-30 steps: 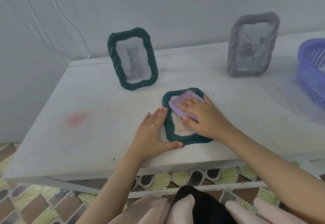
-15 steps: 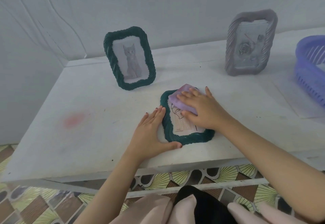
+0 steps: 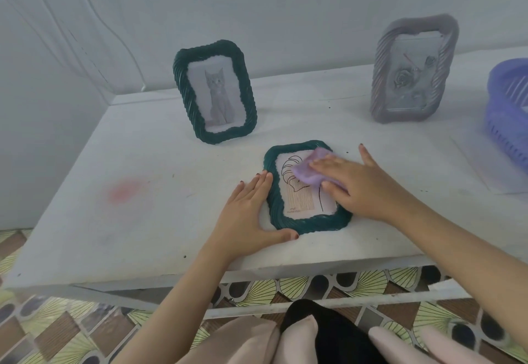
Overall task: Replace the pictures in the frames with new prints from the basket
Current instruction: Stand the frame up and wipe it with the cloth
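A dark green frame (image 3: 310,225) lies flat, face up, near the front edge of the white table (image 3: 148,158). It holds a print (image 3: 297,195) with a line drawing. The print's right part is hidden under the right hand (image 3: 365,183) and a crumpled purple cloth (image 3: 308,173). The right hand lies over the cloth with its fingers stretched out flat, pressing it against the upper right of the print. How much of the cloth sits beneath the palm cannot be made out.

The left hand (image 3: 245,206) rests flat on the table just left of this frame. Its straight fingers touch the frame's left edge and the thumb lies along its lower left corner, gripping nothing.

Behind the flat frame and to its left, a second green frame (image 3: 215,92) stands upright with a cat picture. Behind and to its right stands a grey frame (image 3: 414,69). That frame's picture is hazy and seems to show a rose. Far to the right, a purple basket (image 3: 508,115) is cut off by the picture edge, and its contents are unseen. Left of the flat frame, a faint pink stain (image 3: 125,190) marks the table.
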`<action>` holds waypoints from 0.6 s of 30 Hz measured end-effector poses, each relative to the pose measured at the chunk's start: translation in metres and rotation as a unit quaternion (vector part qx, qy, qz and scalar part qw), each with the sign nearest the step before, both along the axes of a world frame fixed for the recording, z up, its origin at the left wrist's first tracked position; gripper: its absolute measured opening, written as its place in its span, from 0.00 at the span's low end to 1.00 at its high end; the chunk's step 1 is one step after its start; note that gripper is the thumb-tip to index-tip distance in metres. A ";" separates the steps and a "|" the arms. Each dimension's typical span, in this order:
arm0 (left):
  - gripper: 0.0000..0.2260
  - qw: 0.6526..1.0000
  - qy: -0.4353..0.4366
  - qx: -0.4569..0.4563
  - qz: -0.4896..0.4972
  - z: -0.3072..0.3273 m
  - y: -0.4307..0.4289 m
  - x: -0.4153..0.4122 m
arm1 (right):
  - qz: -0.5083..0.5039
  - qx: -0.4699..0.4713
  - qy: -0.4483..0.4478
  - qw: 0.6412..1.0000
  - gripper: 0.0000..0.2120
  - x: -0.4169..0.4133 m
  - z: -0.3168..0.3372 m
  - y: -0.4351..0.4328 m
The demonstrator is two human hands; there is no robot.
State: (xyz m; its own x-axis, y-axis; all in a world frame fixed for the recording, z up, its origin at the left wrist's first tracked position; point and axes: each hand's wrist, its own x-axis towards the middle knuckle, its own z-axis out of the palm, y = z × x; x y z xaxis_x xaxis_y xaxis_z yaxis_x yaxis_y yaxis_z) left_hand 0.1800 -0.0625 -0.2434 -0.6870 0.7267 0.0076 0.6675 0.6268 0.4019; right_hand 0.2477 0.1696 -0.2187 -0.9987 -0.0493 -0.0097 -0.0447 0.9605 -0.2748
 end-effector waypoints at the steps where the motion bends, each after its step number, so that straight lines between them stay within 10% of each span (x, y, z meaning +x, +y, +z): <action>1: 0.51 1.000 0.000 0.000 0.001 0.000 0.000 0.000 | -0.017 -0.001 0.009 1.000 0.22 -0.009 0.000 -0.001; 11: 0.52 1.000 0.007 0.010 0.003 0.000 0.000 0.000 | 0.042 -0.061 0.071 0.995 0.19 0.036 -0.013 -0.035; 18: 0.51 1.000 -0.006 -0.001 0.004 0.000 0.000 0.001 | -0.097 -0.053 0.124 0.986 0.19 0.047 -0.005 -0.006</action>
